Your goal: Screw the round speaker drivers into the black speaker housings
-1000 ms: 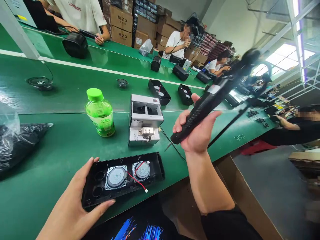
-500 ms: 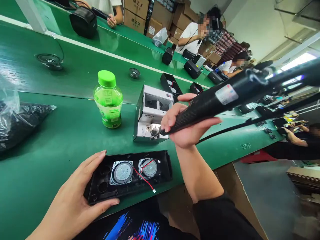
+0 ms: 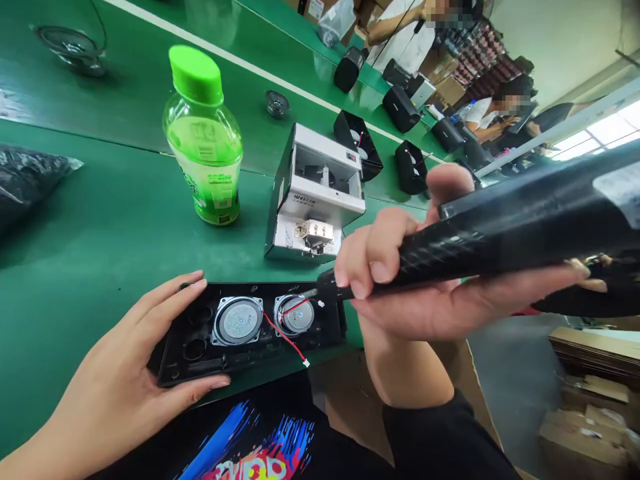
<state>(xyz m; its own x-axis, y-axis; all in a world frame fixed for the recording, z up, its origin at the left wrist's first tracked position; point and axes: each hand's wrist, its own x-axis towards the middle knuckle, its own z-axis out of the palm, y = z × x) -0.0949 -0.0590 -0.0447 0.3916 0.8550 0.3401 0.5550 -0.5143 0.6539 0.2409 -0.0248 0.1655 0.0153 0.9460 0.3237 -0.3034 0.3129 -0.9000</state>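
Observation:
A black speaker housing (image 3: 200, 370) lies near the table's front edge, with two round silver drivers fixed inside and red wires ending in white plugs. My left hand (image 3: 135, 353) grips its left end, fingers over the back edge and thumb along the front. In my right hand (image 3: 420, 267) is a thick black electric screwdriver (image 3: 480, 233), tilted, its bit pointing left over the right driver (image 3: 299, 317). Whether the bit touches anything cannot be made out. Behind the housing stands a grey screw feeder (image 3: 320, 200).
A green-capped bottle (image 3: 207, 153) stands left of the feeder. A plastic bag of black parts (image 3: 30, 177) lies at the far left. Loose drivers, including a small one (image 3: 277, 105), and open housings (image 3: 357, 143) are farther back. People sit across the table.
My right hand has brought the screwdriver down and nearer, its bit moving from the feeder to over the housing. The view has shifted closer; my left hand still holds the housing.

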